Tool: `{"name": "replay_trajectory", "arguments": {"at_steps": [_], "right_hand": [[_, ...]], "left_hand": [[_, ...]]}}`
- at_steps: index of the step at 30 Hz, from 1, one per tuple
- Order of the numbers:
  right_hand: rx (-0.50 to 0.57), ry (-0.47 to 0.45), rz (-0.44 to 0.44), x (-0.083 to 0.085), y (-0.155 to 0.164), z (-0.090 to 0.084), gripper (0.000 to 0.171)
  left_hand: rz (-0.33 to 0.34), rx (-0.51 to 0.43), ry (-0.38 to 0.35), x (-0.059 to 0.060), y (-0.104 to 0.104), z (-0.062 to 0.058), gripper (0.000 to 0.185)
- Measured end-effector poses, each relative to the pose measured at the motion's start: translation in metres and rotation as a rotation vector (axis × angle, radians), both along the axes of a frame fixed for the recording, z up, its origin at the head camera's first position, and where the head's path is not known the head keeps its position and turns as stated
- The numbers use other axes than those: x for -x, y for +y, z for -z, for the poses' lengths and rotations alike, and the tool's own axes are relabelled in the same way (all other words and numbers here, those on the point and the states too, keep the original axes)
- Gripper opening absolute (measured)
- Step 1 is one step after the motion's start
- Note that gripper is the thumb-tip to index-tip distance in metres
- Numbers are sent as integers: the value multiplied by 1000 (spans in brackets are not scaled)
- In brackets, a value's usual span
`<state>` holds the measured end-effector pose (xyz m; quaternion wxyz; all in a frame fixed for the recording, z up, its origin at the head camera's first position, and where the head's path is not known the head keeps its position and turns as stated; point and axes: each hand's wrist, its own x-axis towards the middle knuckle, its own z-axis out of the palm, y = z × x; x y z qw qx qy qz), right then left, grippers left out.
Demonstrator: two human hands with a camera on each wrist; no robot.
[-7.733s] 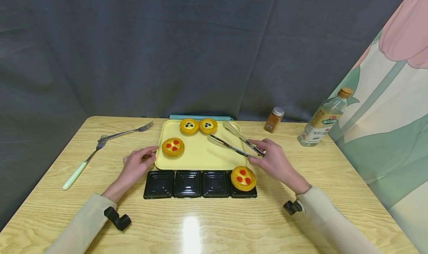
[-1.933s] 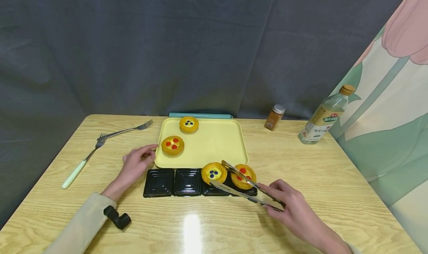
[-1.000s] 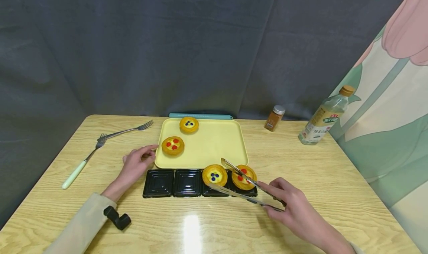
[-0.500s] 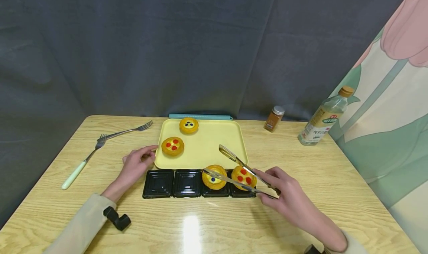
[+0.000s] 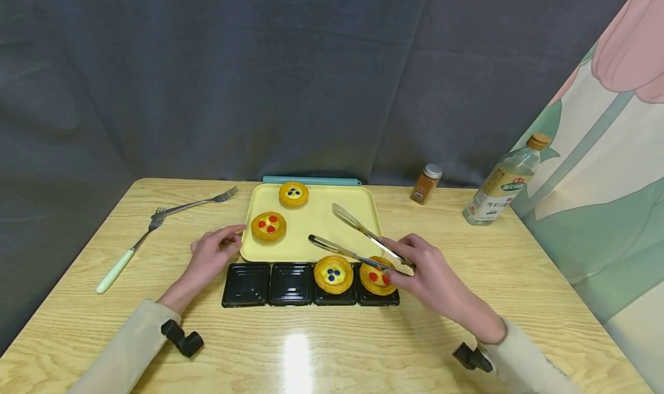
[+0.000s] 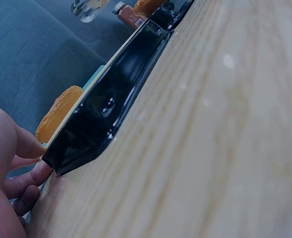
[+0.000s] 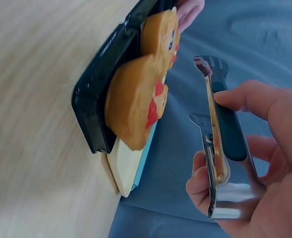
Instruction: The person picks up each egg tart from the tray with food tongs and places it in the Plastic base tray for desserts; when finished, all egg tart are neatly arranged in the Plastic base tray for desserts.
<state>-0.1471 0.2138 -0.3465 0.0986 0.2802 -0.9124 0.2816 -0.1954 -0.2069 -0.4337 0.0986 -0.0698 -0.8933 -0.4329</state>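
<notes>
My right hand (image 5: 427,279) grips metal tongs (image 5: 358,228) with dark handle grips, thumb and fingers on opposite arms. The tongs' tips stand apart with nothing between them, over the yellow tray (image 5: 332,221). A tart with blue dots (image 5: 293,194) and one with red dots (image 5: 268,227) sit on that tray. In front, the black tray (image 5: 290,284) has square compartments. A blue-dotted tart (image 5: 334,275) occupies its third from the left; a red-dotted tart (image 5: 377,279), partly behind the tongs and hand, fills the rightmost. My left hand (image 5: 212,253) pinches the yellow tray's left edge.
Two forks (image 5: 127,258) lie at the left, partly overlapping. A teal strip-shaped object (image 5: 311,181) lies behind the yellow tray. At the back right stand a small spice jar (image 5: 426,184) and a tall labelled bottle (image 5: 503,184). A dark curtain (image 5: 259,83) hangs behind the table.
The right hand brought a blue-dotted tart from the yellow tray into the black tray, released it, then moved the opened tongs back up and away over the yellow tray. The left hand stayed.
</notes>
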Motion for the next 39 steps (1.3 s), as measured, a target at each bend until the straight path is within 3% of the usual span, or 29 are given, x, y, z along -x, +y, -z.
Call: {"name": "replay_trajectory", "arguments": {"at_steps": [23,39], "right_hand": [[-27,-133,-14,64,-22,2,53],[-56,-174,-15,93,-33,9,56]], "left_hand": [[1,7,14,0,2,0,38],[8,9,-2,1,-1,1,38]]}}
